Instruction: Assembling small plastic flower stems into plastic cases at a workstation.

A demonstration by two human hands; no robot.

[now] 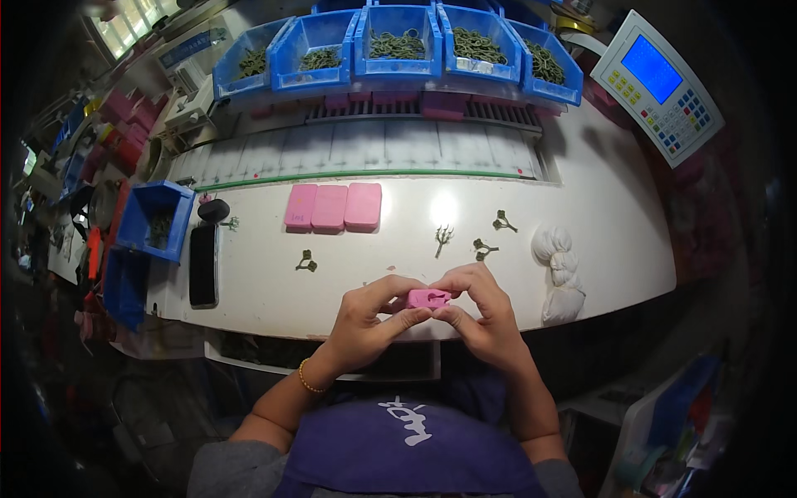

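Note:
Between both hands, just above the table's near edge, I hold a small pink rubber mould (422,297) with a dark hollow facing up. My left hand (371,314) grips its left end between thumb and fingers, and my right hand (481,309) pinches the right end. Beyond my hands lie small green branched wax pieces: one upright-looking sprig (443,241), a forked piece (484,249), another farther right (504,222), and one at the left (306,261). Three pink mould blocks (330,207) sit side by side farther back.
Blue bins (397,46) filled with green pieces line the back, above a marked translucent panel (365,153). A keypad with a blue screen (660,87) stands back right. A bundled white cloth (560,274) lies right; a black phone (203,266) and blue trays (155,220) stand left.

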